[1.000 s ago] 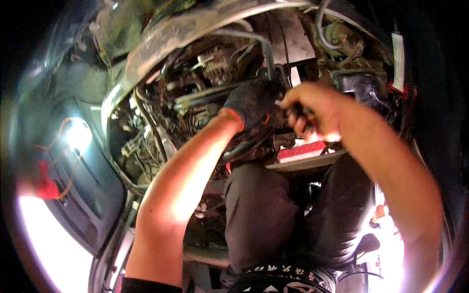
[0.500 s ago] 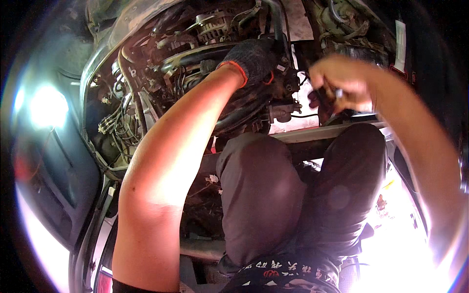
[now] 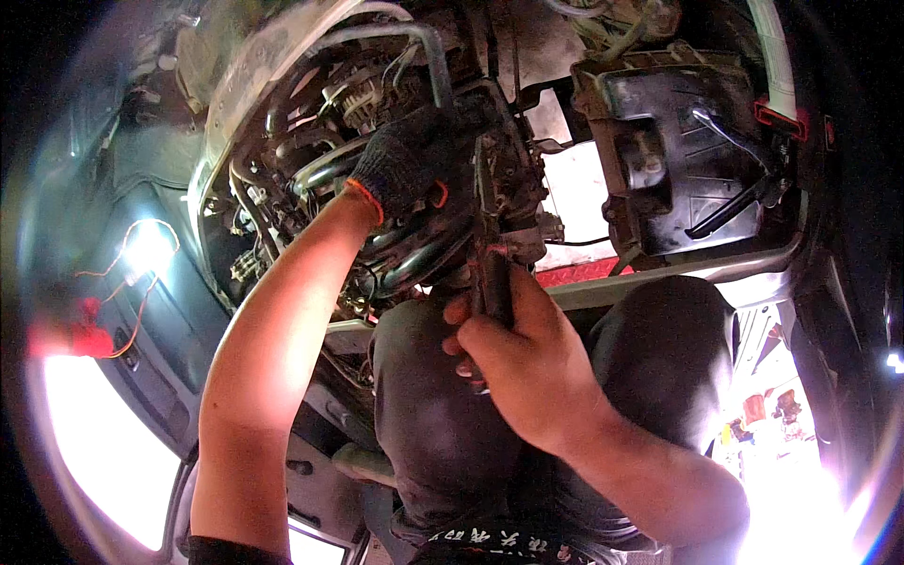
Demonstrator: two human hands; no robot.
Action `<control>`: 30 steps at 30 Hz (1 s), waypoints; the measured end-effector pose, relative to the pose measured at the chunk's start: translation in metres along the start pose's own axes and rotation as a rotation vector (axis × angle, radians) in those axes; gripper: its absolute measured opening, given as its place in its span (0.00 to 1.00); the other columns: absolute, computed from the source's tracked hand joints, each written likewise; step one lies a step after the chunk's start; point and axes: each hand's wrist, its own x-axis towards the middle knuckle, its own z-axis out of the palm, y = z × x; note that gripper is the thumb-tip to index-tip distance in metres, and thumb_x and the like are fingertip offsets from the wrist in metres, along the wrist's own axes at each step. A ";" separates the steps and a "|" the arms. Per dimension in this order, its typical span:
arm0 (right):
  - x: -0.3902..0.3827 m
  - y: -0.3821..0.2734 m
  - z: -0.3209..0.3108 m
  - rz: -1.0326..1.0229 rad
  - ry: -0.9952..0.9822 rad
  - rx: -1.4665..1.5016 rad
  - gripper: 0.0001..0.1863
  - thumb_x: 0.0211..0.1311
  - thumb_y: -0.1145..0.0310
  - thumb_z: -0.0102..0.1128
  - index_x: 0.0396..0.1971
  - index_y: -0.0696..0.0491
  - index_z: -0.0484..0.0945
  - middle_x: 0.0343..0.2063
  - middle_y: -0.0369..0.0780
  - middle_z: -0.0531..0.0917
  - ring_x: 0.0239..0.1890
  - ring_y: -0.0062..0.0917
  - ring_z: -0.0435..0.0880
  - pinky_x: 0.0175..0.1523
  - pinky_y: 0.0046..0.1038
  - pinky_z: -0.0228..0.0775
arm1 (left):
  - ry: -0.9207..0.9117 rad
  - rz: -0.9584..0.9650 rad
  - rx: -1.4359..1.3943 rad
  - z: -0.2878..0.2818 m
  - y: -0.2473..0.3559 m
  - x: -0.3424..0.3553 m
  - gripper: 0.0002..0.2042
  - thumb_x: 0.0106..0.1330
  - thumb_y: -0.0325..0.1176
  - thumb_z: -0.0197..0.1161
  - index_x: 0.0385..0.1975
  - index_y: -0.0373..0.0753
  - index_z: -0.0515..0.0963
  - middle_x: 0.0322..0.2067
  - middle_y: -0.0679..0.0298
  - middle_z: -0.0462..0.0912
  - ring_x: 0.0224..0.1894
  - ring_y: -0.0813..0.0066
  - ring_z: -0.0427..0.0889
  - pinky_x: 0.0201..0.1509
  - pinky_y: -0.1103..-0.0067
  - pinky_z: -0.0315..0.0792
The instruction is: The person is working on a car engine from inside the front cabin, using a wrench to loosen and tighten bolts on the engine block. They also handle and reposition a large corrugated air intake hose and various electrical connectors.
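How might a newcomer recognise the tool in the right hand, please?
Below the engine in view, find the bare right hand. Upward from its fist points a long, dark, straight tool; unlike the curved black pipes nearby, it is hand-held.

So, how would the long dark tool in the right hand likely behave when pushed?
The long dark tool is probably stiff, since it runs nearly straight beyond the right hand. It may tip forward if held loosely, as much of its length extends past that hand.
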 end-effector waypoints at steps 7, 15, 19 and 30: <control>-0.024 -0.026 -0.008 -0.071 -0.141 0.008 0.17 0.63 0.67 0.56 0.47 0.59 0.68 0.34 0.56 0.77 0.39 0.53 0.79 0.48 0.43 0.72 | 0.055 -0.038 -0.098 0.008 -0.006 0.006 0.16 0.67 0.38 0.60 0.51 0.40 0.80 0.45 0.57 0.85 0.45 0.65 0.83 0.51 0.73 0.76; -0.160 -0.027 -0.143 -0.355 0.147 -0.308 0.31 0.50 0.82 0.50 0.60 0.61 0.68 0.42 0.44 0.80 0.43 0.29 0.80 0.48 0.27 0.72 | 0.470 -0.252 -0.325 -0.001 -0.006 -0.029 0.15 0.63 0.29 0.62 0.50 0.36 0.79 0.47 0.56 0.84 0.46 0.70 0.83 0.52 0.75 0.75; -0.206 0.067 -0.242 -0.039 0.538 -0.446 0.34 0.46 0.85 0.48 0.60 0.55 0.72 0.40 0.38 0.80 0.39 0.21 0.78 0.45 0.22 0.71 | 0.788 -0.232 -0.013 -0.023 0.027 -0.134 0.14 0.64 0.25 0.59 0.50 0.37 0.78 0.45 0.59 0.82 0.41 0.74 0.82 0.46 0.77 0.77; -0.158 0.369 -0.253 -0.165 0.510 -0.107 0.16 0.57 0.77 0.55 0.47 0.60 0.78 0.37 0.41 0.83 0.38 0.27 0.80 0.45 0.31 0.74 | 0.807 -0.469 -0.393 0.058 0.003 -0.384 0.12 0.67 0.27 0.58 0.49 0.37 0.79 0.40 0.61 0.84 0.37 0.72 0.82 0.41 0.74 0.76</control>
